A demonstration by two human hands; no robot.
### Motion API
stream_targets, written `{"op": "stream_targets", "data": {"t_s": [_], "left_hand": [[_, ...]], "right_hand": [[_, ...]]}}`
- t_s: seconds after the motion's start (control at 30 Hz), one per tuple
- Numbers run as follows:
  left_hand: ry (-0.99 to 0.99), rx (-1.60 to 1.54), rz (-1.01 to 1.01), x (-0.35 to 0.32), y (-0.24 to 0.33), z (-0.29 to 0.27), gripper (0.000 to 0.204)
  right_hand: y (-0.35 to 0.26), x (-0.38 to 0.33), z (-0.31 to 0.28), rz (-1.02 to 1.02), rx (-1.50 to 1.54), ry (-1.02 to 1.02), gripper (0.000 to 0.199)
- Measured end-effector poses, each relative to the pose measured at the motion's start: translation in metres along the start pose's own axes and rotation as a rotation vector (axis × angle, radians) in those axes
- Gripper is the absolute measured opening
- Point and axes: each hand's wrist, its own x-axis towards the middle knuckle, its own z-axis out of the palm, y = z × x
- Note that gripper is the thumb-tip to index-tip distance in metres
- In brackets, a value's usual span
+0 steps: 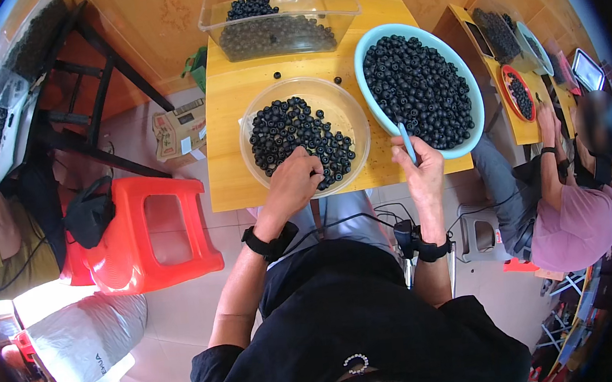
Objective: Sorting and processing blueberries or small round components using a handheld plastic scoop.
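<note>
Left hand (297, 177): fingers curled, grip unclear, at black beads (298, 129) in round clear tub (342, 110), worktop's (230, 125) near edge | right hand (420, 167): pinching blue stick (406, 141) | blue basin (365, 86), right edge: heaped; handling apparently unfinished

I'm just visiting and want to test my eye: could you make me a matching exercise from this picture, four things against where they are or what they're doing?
Things:
1. Left hand
2. Right hand
3. Blue basin
4. Rectangular clear bin

Places and states:
A. At the far side of the yellow table
B. Holding a slim light-blue tool
C. At the table's right side
D. Over the round clear tub

Pairs: 1-D, 2-B, 3-C, 4-A
</note>
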Motion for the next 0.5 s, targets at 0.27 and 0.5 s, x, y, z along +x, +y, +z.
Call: {"op": "stream_targets", "data": {"t_s": [0.27, 0.5], "left_hand": [[0.080, -0.040, -0.002, -0.001, -0.006, 0.004, 0.004], [-0.037, -0.003, 0.098, 0.001, -0.013, -0.003, 0.011]], "right_hand": [[0.003, -0.005, 0.005, 0.012, -0.025, -0.018, 0.013], [0.003, -0.006, 0.006, 0.046, -0.044, -0.063, 0.013]]}}
